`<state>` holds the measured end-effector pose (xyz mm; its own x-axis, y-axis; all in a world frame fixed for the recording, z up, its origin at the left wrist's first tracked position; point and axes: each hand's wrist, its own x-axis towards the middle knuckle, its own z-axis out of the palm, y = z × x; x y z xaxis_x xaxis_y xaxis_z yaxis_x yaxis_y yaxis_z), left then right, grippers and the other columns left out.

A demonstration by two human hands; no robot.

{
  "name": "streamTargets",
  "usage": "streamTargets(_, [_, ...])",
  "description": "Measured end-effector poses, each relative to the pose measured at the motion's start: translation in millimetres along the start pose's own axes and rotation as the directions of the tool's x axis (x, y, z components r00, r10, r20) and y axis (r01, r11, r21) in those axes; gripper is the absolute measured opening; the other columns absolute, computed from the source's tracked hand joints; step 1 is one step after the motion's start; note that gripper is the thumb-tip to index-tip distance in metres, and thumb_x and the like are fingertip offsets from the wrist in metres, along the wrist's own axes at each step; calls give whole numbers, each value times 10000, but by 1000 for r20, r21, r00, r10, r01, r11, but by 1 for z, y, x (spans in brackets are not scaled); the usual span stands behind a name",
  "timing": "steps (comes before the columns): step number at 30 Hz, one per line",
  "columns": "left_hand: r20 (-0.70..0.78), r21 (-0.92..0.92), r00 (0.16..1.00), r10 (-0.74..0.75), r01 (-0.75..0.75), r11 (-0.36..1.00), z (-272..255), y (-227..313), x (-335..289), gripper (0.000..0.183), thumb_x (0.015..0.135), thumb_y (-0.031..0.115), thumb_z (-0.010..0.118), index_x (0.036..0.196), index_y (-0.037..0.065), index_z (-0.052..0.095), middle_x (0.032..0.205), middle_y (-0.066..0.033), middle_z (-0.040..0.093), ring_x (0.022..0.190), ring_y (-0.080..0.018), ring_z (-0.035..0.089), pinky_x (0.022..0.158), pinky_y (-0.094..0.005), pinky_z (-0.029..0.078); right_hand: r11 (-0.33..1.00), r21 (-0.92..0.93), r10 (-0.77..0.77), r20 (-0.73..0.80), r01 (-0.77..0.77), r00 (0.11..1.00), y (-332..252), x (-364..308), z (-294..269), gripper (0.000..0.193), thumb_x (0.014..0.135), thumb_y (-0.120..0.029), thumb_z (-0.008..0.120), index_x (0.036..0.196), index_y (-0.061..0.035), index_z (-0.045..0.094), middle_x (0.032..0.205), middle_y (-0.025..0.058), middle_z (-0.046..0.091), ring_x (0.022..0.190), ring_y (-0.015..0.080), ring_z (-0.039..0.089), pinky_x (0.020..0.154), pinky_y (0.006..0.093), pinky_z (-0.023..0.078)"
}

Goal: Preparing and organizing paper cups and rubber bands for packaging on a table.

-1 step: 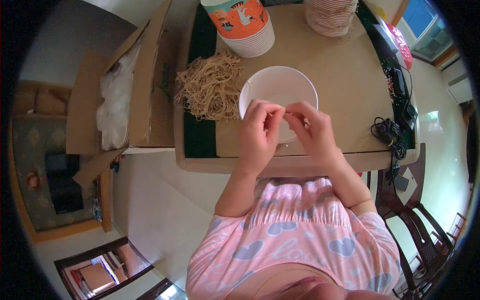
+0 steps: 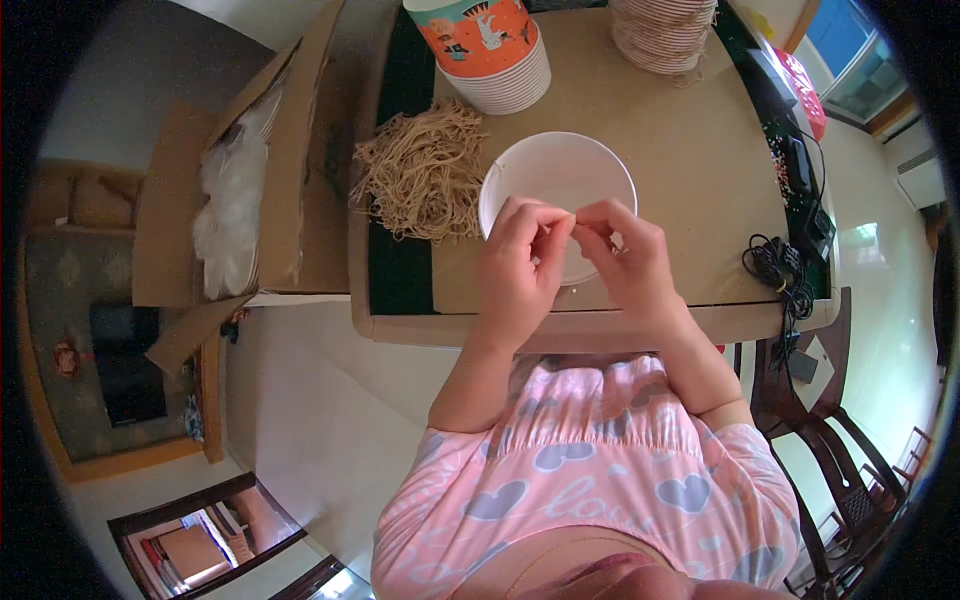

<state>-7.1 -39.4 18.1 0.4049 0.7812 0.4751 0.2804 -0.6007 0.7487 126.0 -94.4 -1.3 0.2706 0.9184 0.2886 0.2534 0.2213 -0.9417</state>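
A white paper bucket [image 2: 560, 165] stands near the table's front edge, its inside facing me. A thin strand hangs at its left rim. Over the bucket's near side, my left hand [image 2: 520, 260] and my right hand [image 2: 628, 258] meet with their fingertips pinched together. Whatever lies between the fingertips is too small to make out. Left of the bucket is a tangled heap of beige string [image 2: 425, 170]. Behind the heap rises a stack of paper buckets [image 2: 480, 50], the upper one orange and teal with printed figures.
At the back right stands a stack of pale, round, ribbed pieces [image 2: 663, 35]. A black coiled cable [image 2: 778, 272] and small dark devices line the table's right edge. An open cardboard box [image 2: 305, 150] with white plastic inside stands to the left. A dark chair [image 2: 835, 460] is at the right.
My joined fingertips have shifted very slightly to the right. Everything else stays as it was.
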Motion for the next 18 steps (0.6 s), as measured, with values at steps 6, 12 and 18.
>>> streamTargets(6, [242,48,970,15,-28,998,-13,17,16,52,862,58,625,859,18,592,783,-112,571,645,-267,583,569,-329,462,990,55,-126,-51,128,991,1,9,-24,87,842,19,647,925,3,627,783,50,648,698,82,571,625,238,462])
streamTargets(12, [243,-102,969,-41,67,993,-12,30,25,82,899,72,587,864,0,568,770,-94,563,651,-196,559,584,-292,441,962,-135,-232,52,237,971,-5,11,-43,113,788,18,672,885,-19,628,864,81,647,824,212,608,761,303,475])
streamTargets(18, [94,-545,976,-194,214,811,-20,18,28,152,984,156,505,860,70,530,707,32,478,594,-38,398,527,-184,300,949,-251,-212,-51,193,976,22,-4,-58,113,764,20,680,838,-18,603,886,93,617,889,245,599,786,319,469])
